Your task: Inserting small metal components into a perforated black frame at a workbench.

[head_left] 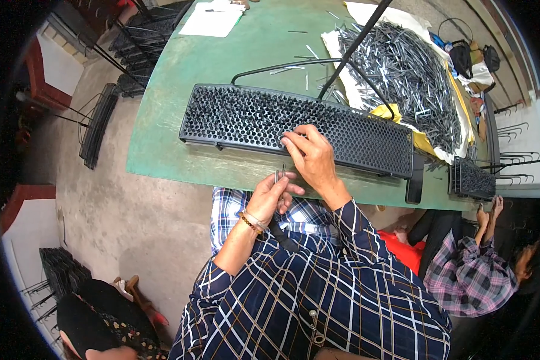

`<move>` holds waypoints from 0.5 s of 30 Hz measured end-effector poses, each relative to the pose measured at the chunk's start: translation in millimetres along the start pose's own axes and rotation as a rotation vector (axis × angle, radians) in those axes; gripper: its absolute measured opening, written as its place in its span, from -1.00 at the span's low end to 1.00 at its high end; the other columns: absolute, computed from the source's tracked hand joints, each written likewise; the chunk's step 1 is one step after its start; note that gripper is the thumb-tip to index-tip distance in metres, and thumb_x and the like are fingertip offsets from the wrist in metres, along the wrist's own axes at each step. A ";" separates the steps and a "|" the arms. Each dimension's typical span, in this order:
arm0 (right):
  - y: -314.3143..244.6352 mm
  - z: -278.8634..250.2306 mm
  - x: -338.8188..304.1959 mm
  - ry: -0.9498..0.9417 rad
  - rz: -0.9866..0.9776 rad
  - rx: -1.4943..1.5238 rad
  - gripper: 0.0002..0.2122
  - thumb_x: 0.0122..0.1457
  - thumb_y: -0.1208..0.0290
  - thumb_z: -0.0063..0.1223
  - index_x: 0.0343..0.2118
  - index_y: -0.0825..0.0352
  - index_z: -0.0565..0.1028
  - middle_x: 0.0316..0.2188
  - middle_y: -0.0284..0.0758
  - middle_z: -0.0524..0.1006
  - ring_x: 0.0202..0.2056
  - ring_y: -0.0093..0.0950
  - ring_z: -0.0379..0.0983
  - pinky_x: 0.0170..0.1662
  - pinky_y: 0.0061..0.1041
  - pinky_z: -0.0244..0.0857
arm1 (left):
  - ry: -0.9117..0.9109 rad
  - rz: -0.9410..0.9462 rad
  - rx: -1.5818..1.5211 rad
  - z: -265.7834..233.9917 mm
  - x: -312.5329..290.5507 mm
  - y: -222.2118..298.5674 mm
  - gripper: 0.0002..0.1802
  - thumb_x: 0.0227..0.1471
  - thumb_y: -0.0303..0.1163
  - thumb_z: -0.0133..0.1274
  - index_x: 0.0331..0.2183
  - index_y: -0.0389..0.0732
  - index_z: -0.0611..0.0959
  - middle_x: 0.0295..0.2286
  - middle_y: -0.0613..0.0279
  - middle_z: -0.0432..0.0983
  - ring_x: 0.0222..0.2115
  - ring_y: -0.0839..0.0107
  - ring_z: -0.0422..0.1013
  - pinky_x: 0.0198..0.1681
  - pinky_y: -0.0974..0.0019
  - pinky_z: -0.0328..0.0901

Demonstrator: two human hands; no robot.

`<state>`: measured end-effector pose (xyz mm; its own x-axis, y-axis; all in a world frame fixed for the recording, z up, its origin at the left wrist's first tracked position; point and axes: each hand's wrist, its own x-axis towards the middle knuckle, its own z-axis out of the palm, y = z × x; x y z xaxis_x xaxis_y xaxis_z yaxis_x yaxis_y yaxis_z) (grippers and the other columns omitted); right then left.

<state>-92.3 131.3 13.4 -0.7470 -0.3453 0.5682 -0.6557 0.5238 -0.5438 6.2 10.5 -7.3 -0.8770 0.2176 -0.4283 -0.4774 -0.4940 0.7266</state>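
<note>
A long black rack full of small round holes lies across the green table in front of me. Its left and middle holes carry many short dark pieces standing upright; toward the right end the holes look bare. My right hand is closed in a pinch at the rack's front edge, near the middle. Whatever is between those fingertips is hidden. Just below the rack, my left hand grips a few thin metal rods, which point upward from its fingers.
A big heap of metal rods lies on sacking at the far right. Loose rods and a white paper lie on the green table. The rack's long handle rises away from me. Another person in a plaid shirt works at a second rack.
</note>
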 end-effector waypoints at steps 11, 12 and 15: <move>-12.0 -25.9 -9.2 -0.389 0.439 0.612 -0.82 0.02 0.43 0.15 -0.37 0.44 0.55 -0.47 -0.36 0.49 -0.58 -0.68 0.32 -0.56 -0.69 0.17 | -0.056 0.072 -0.071 7.6 -5.8 9.4 -0.69 0.21 -0.25 -0.26 -0.17 -0.30 0.39 -0.38 0.15 0.50 -0.59 0.63 0.31 -0.61 0.58 0.24; -12.5 -27.3 -9.7 -0.442 0.444 0.660 -0.82 0.03 0.42 0.15 -0.37 0.45 0.55 -0.46 -0.36 0.49 -0.58 -0.69 0.31 -0.55 -0.69 0.17 | -0.072 0.086 -0.040 8.7 -6.3 10.6 -0.69 0.21 -0.24 -0.26 -0.19 -0.29 0.40 -0.37 0.16 0.50 -0.59 0.63 0.31 -0.60 0.57 0.25; -10.3 -27.4 -10.7 -0.429 0.557 0.863 -0.81 0.04 0.41 0.15 -0.37 0.46 0.55 -0.47 -0.36 0.51 -0.55 -0.70 0.33 -0.53 -0.70 0.19 | -0.090 0.094 -0.020 12.5 -8.5 14.0 -0.67 0.21 -0.22 -0.26 -0.20 -0.29 0.41 -0.37 0.16 0.50 -0.58 0.63 0.31 -0.60 0.58 0.25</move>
<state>-74.6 151.0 29.9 -0.8275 -0.5583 -0.0587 0.0509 0.0295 -0.9983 6.2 12.3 13.3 -0.9194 0.2437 -0.3087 -0.3928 -0.5324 0.7498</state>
